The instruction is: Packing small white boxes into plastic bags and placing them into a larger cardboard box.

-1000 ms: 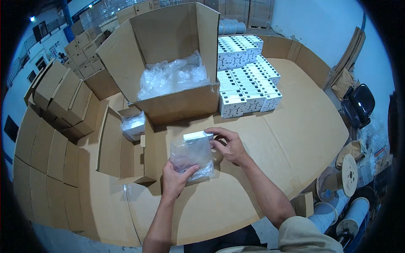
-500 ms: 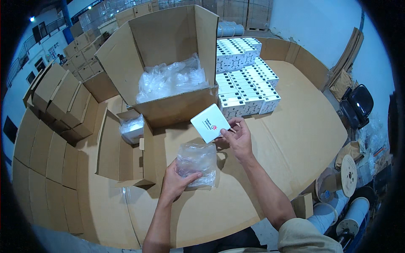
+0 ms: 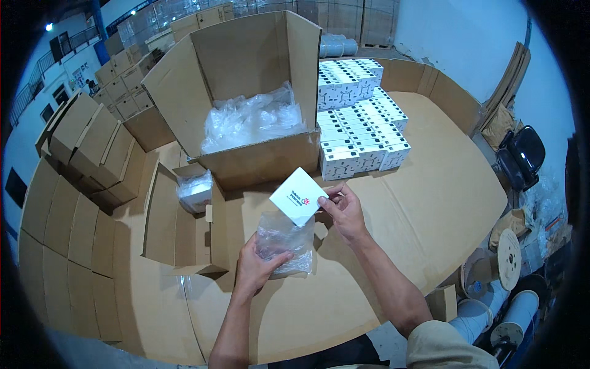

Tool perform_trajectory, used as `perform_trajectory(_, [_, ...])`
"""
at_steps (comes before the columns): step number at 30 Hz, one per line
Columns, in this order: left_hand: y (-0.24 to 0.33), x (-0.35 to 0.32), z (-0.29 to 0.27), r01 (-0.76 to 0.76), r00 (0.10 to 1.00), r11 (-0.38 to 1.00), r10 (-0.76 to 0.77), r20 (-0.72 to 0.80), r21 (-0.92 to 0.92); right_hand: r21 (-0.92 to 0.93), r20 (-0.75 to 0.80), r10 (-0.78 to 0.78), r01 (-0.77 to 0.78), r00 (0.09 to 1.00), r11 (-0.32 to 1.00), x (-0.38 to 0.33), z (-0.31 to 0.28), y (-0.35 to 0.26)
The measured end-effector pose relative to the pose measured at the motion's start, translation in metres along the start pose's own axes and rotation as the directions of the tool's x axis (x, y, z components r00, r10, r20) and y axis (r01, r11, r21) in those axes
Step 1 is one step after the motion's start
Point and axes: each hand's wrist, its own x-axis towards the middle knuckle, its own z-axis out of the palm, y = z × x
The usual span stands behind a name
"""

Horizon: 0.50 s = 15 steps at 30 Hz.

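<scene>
A flat white square box with a small red mark is pinched at its right corner by my right hand. Its lower corner sits at the upper edge of a clear plastic bubble-wrap pouch; whether it has entered the pouch I cannot tell. My left hand grips the pouch from its lower left, thumb across the front. To the left stands an open narrow cardboard box, with a plastic-wrapped white box at its far end.
Behind my hands, a large open carton holds crumpled clear plastic pouches. Stacked white boxes stand to its right. Brown cardboard boxes line the left side. Cable reels and a dark chair lie beyond the right edge.
My right hand has brought the white box down and slightly left, tilting it so a corner points at the pouch. My left hand stays nearly in place, still gripping the pouch.
</scene>
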Motion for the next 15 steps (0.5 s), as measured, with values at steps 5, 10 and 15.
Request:
perform_trajectory(5, [0.0051, -0.0007, 0.0017, 0.004, 1.000, 1.000, -0.004, -0.020, -0.015, 0.054, 0.087, 0.132, -0.137, 0.987, 0.989, -0.0015, -0.0059, 0.0021])
perform_trajectory(10, [0.0016, -0.0003, -0.0006, -0.021, 0.999, 0.999, 0.022, -0.035, 0.029, 0.248, 0.093, 0.355, -0.367, 0.930, 0.897, -0.0067, 0.0019, -0.0045])
perform_trajectory(15, [-0.0005, 0.0002, -0.0005, -0.053, 0.997, 0.997, 0.055, -0.045, 0.056, 0.308, 0.090, 0.363, -0.373, 0.927, 0.875, -0.0072, -0.0020, -0.0024])
